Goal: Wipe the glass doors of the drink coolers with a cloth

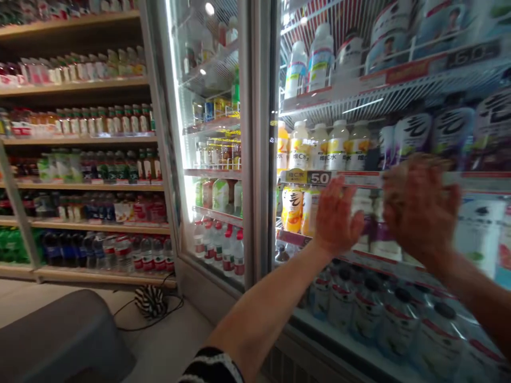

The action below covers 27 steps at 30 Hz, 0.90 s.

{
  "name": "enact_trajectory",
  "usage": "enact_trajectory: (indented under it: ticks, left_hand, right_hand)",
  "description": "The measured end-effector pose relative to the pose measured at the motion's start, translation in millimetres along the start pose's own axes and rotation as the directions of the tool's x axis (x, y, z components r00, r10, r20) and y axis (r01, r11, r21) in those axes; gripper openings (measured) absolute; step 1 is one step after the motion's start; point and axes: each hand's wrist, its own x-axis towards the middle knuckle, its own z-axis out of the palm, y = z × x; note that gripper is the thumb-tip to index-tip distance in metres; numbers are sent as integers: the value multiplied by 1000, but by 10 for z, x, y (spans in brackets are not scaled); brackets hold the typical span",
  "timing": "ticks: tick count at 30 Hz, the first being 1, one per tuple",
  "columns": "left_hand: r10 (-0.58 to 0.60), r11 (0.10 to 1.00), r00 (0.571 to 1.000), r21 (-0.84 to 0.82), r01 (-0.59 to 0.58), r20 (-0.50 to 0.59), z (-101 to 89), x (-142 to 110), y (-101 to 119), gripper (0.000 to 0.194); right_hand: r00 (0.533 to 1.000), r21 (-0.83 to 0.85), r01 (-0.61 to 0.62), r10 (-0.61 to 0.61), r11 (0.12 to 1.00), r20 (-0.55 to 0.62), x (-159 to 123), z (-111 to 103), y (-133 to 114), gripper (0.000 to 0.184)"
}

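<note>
Left hand (338, 219): fingers outstretched, gripping nothing.
Right hand (423, 215): fingers raised (blurred); cannot tell their hold.
Glass door (372, 215): just beyond both hands' fingers, contact unclear.
Drink bottles (293, 206): behind it.

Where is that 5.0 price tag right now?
In the head view, the 5.0 price tag sits right of centre on a shelf edge, above the orange bottles, up and left of the left hand.

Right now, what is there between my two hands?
In the head view, the gap between your left hand and right hand is bare; shelved bottles in the fridge show behind it.
</note>
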Motion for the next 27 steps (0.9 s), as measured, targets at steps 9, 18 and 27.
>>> enact_trajectory:
  ticks: [9, 18, 27]
  left_hand:
    - [-23, 993, 998, -113, 17, -52, 508, 417, 668, 49]
    - [-187, 973, 950, 85, 214, -251, 43, 28, -769, 47]
    - [458, 886, 889, 75, -458, 15, 515, 40, 209, 42]
  right_hand:
    - [974, -91, 221, -215, 971, 73, 100, -340, 605, 69]
    - [996, -303, -87, 78, 949, -41, -146, -308, 893, 52]
    - [990, -308, -129, 104, 943, -98, -322, -193, 793, 61]
